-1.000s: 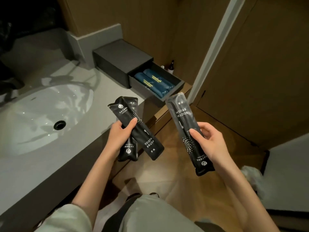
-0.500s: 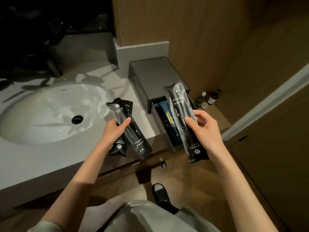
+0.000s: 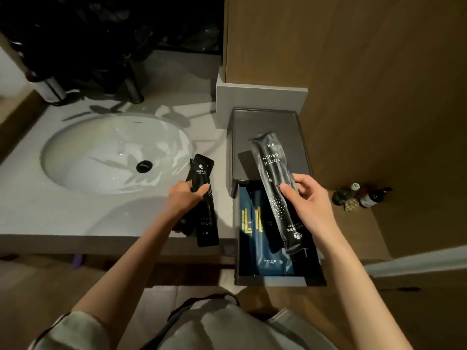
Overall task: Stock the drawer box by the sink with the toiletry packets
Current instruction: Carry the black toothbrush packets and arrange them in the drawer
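A dark grey drawer box (image 3: 267, 127) stands on the counter right of the sink, its drawer (image 3: 273, 280) pulled out toward me. Blue dental kit packets (image 3: 255, 238) lie inside. My right hand (image 3: 307, 205) grips one black toothbrush packet (image 3: 274, 178) held lengthwise above the drawer and the box top. My left hand (image 3: 184, 198) holds two or more black toothbrush packets (image 3: 206, 213) over the counter's front edge, left of the drawer.
A white oval sink (image 3: 101, 155) with a dark drain sits at left in the grey counter (image 3: 63, 218). Small bottles (image 3: 366, 195) stand on a wooden ledge at right. A wood-panelled wall rises behind the box. Dark fixtures crowd the back left.
The view has swung to look straight down on the box and drawer. My right hand has carried its packet over the open drawer. My left hand keeps its packets beside the drawer.
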The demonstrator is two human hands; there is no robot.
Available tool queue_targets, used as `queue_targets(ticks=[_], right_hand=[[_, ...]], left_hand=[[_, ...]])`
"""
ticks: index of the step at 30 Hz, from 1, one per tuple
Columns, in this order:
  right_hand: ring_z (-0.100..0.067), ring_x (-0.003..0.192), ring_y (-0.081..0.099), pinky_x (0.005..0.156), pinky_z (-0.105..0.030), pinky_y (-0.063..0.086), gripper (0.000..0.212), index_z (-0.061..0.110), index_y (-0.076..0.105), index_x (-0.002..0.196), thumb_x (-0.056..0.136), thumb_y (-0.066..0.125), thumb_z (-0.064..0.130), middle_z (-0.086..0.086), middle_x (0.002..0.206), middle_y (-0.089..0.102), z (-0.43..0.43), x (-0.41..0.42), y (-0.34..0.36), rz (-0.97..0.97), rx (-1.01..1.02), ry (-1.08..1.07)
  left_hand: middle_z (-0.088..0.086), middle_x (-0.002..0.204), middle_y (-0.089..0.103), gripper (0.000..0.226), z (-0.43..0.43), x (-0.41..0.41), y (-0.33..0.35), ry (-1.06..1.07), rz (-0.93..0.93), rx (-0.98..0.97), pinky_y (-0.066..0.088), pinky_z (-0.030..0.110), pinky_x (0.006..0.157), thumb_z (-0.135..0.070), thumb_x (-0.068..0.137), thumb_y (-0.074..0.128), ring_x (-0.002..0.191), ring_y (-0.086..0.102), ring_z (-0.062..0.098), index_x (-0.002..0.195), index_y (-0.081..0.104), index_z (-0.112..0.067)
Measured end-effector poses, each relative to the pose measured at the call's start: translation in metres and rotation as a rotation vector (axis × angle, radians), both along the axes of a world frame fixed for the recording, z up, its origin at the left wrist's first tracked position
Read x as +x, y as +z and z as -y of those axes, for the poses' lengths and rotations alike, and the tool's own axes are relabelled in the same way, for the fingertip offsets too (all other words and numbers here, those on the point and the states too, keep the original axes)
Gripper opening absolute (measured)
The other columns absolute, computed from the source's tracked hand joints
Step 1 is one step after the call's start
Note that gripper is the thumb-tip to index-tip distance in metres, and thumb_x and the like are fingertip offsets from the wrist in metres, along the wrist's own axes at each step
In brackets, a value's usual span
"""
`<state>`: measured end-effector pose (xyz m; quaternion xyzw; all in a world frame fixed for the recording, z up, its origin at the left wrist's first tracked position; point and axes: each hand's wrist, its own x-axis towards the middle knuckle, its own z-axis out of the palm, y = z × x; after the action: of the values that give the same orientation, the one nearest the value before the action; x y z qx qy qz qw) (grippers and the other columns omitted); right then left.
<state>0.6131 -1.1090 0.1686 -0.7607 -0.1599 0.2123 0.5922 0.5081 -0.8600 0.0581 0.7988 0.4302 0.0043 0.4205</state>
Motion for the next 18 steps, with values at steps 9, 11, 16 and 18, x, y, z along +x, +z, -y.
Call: queue_targets(ticks=[9, 11, 16, 18], right_hand=[[-0.029, 0.093, 0.069, 0.091, -0.048, 0.053, 0.012, 0.019, 0.066, 0.1, 0.088, 0.066, 0.016, -0.009, 0.095, 0.074, 0.001, 0.008, -0.004, -0.023, 0.005, 0.012], [-0.034, 0.092, 0.068, 0.089, -0.048, 0.054, 0.012, 0.02, 0.067, 0.099, 0.088, 0.066, 0.016, -0.013, 0.095, 0.073, 0.003, 0.006, -0.002, -0.017, 0.008, 0.014], [-0.01, 0.084, 0.07, 0.078, -0.03, 0.055, 0.015, 0.018, 0.068, 0.101, 0.088, 0.065, 0.012, 0.004, 0.089, 0.074, 0.008, -0.003, 0.005, 0.131, -0.046, 0.09], [-0.007, 0.083, 0.069, 0.076, -0.026, 0.055, 0.014, 0.02, 0.068, 0.1, 0.088, 0.065, 0.013, 0.008, 0.089, 0.073, 0.009, -0.01, 0.008, 0.237, -0.118, 0.138]], left_hand=[[0.003, 0.15, 0.029, 0.039, 0.018, 0.004, 0.02, 0.052, -0.066, 0.112, 0.02, 0.044, 0.111, -0.054, 0.087, 0.055, 0.139, 0.018, 0.029, 0.092, 0.067, -0.018], [0.01, 0.129, 0.054, 0.037, 0.018, -0.001, 0.029, 0.041, 0.055, 0.081, 0.034, 0.045, 0.103, -0.058, 0.083, 0.054, 0.124, 0.043, 0.032, 0.078, 0.066, -0.024], [0.009, 0.095, 0.071, 0.033, 0.03, -0.023, 0.073, 0.076, 0.419, -0.145, 0.052, 0.044, 0.088, -0.039, 0.094, 0.052, 0.091, 0.067, 0.029, 0.105, 0.06, -0.008], [0.008, 0.095, 0.074, 0.03, 0.034, -0.034, 0.089, 0.047, 0.552, -0.283, 0.054, 0.05, 0.084, -0.03, 0.098, 0.048, 0.085, 0.071, 0.031, 0.116, 0.052, -0.006]])
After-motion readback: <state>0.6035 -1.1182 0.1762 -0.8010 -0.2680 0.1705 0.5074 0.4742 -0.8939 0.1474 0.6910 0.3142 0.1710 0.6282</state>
